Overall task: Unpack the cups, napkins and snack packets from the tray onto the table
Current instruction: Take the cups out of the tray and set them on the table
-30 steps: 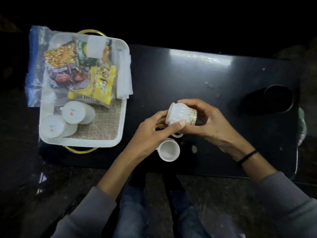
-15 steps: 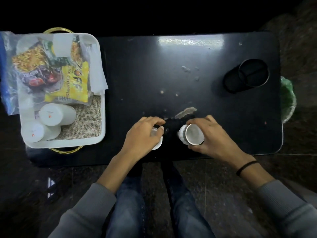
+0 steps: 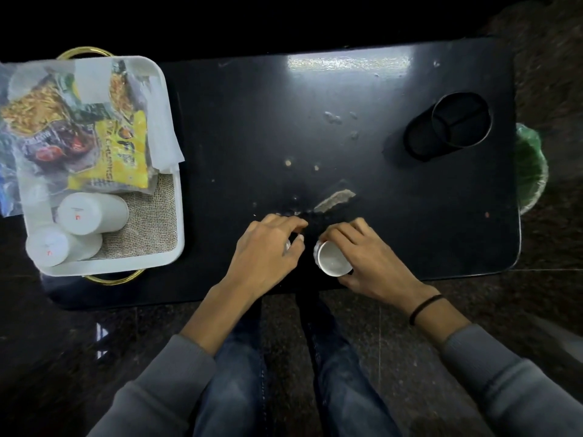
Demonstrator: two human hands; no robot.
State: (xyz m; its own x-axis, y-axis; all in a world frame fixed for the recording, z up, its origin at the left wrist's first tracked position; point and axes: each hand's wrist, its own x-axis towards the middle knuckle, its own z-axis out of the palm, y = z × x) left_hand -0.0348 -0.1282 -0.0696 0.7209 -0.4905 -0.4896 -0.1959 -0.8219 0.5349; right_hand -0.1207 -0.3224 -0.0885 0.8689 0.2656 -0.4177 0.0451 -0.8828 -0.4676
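Observation:
A white tray (image 3: pixel 176 234) with gold handles sits at the left end of the black table (image 3: pixel 315 127). It holds two white cups lying on their sides (image 3: pixel 91 212) (image 3: pixel 60 246), several snack packets (image 3: pixel 110 156) and white napkins (image 3: pixel 161 127). My right hand (image 3: pixel 369 260) grips an upright white cup (image 3: pixel 332 263) standing on the table near the front edge. My left hand (image 3: pixel 268 247) covers a second white cup (image 3: pixel 287 246), almost all of it hidden under my fingers.
A black mesh holder (image 3: pixel 448 126) stands at the back right of the table. Crumbs and a scrap of paper (image 3: pixel 334 198) lie just beyond my hands. A green object (image 3: pixel 530 168) sits past the right edge. My knees are below the front edge.
One second ago both hands held one cup above the table with another below. Now each hand rests on its own cup on the table; the view has shifted right.

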